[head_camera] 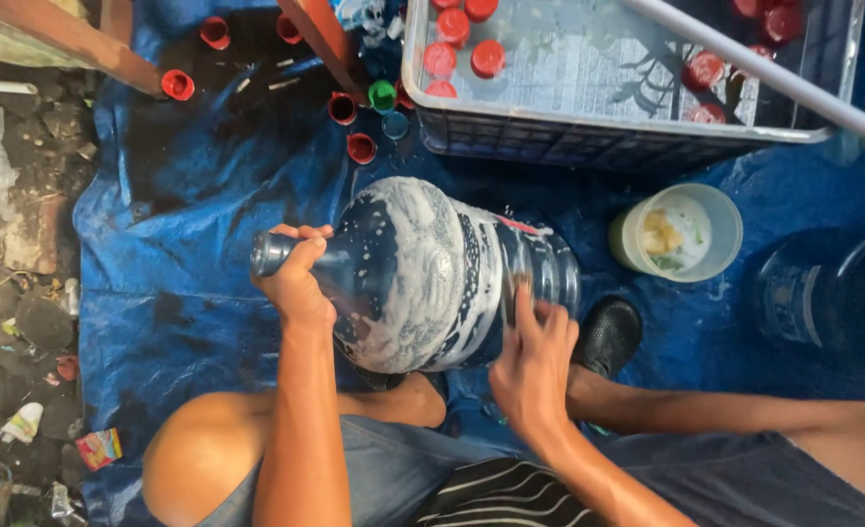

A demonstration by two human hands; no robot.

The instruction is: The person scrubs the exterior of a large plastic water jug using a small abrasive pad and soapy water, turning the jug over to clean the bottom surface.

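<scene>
Head view: a large clear water jug (432,278), streaked with soap foam, lies on its side at the middle of the blue tarp (179,293), long axis running left to right, neck leftward. The left hand (296,278) is wrapped closed around the neck; the right hand (535,356) rests fingers spread on the body near the base. A white crate (588,137) of red caps (466,44) sits along the far edge.

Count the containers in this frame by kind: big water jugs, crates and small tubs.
Big water jugs: 2 (soapy jug lying on its side, second jug at the right edge)
Crates: 1 (grey crate)
Small tubs: 1 (round tub)
Total: 4
</scene>
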